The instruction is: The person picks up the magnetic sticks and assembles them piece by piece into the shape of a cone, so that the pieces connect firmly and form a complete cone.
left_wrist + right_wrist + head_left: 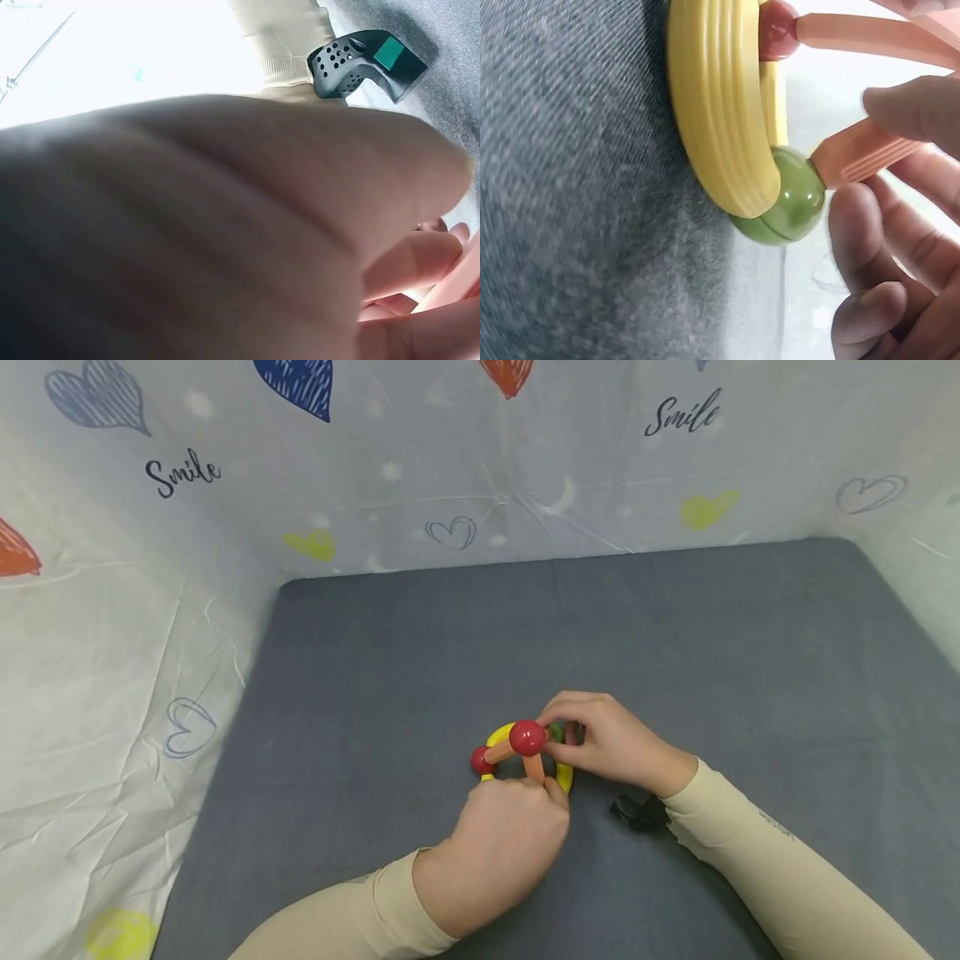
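A small ball-and-stick toy frame stands on the dark cloth. At its top is a red ball; another red ball sits lower left. Curved yellow pieces form its base, joined by a green ball. My right hand pinches an orange stick just above the green ball. On the near side my left hand curls around the lower part of another orange stick, whose end it hides. The left wrist view shows mostly skin, so that grip is hidden there.
Dark grey cloth covers the table. White printed sheeting rises behind it and at both sides. A black perforated device with a green square sits at the right sleeve's cuff, close to the cloth.
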Motion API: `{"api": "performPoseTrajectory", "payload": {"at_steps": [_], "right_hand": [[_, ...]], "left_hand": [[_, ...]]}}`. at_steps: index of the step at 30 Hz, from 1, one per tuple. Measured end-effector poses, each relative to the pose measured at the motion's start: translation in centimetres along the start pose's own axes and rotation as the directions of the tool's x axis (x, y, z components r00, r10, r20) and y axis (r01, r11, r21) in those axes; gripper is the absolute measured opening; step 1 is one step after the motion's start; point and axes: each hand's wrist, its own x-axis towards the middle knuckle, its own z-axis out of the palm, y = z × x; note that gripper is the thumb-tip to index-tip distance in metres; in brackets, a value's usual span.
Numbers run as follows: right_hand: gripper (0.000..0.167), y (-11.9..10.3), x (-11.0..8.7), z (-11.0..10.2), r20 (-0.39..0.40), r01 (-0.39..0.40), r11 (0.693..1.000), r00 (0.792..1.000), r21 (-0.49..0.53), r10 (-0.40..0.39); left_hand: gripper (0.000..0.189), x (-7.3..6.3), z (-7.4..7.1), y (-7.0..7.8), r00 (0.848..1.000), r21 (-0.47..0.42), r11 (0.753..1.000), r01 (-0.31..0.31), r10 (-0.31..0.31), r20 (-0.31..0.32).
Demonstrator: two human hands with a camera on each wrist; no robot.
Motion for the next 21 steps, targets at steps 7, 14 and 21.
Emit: {"api": "performPoseTrajectory", "payload": {"at_steps": [7, 14, 21], "right_hand": [[0.024, 0.6, 0.2, 0.3, 0.046, -0.042, 0.998, 0.998, -0.050, 0.044], [0.029, 1.8, 0.0, 0.4, 0.098, -0.107, 0.994, 0.989, -0.038, 0.110], [0.033, 2.3, 0.1, 0.6, 0.078, -0.148, 0.989, 0.986, -0.013, 0.148]], "left_hand": [[0.013, -0.1, -0.4, -0.6, 0.999, -0.018, 0.999, -0.033, 0.033, -0.014], [0.015, -0.1, -1.8, -3.9, 0.994, -0.188, 0.976, -0.107, 0.104, -0.027], [0.014, -0.1, -3.1, -7.8, 0.996, -0.428, 0.903, -0.044, 0.073, 0.051]]}}
